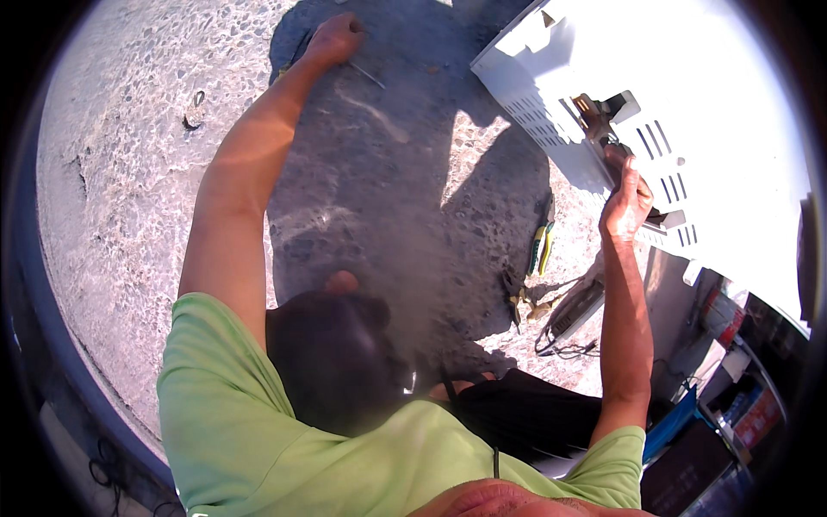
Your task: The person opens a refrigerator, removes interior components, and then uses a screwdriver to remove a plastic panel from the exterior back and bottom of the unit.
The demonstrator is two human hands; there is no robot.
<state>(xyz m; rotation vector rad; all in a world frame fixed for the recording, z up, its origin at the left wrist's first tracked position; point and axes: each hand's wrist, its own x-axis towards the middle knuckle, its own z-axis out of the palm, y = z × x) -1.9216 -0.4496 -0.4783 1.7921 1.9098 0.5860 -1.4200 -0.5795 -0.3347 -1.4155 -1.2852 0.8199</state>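
Note:
My left arm reaches far forward over the shaded ground. The fingers of my left hand point(334, 41) are curled closed, and a thin metal screwdriver shaft point(368, 76) sticks out below them; its handle is hidden by the hand. To the right, my right hand point(627, 202) is closed at an opening in a white vented metal panel point(551, 103). Its fingers are around a dark part that I cannot make out. Just beyond those fingers, a brown, copper-coloured piece point(590, 116) shows in the opening, beside a bent metal flap point(624, 105).
Pliers with green and yellow handles point(541, 248) lie on the rough stony ground point(129, 172). Nearby are a small yellowish tool point(520, 306) and a grey device with a cord point(579, 310). Assorted items crowd the lower right. A dark rounded shape point(332, 362) is close to my body.

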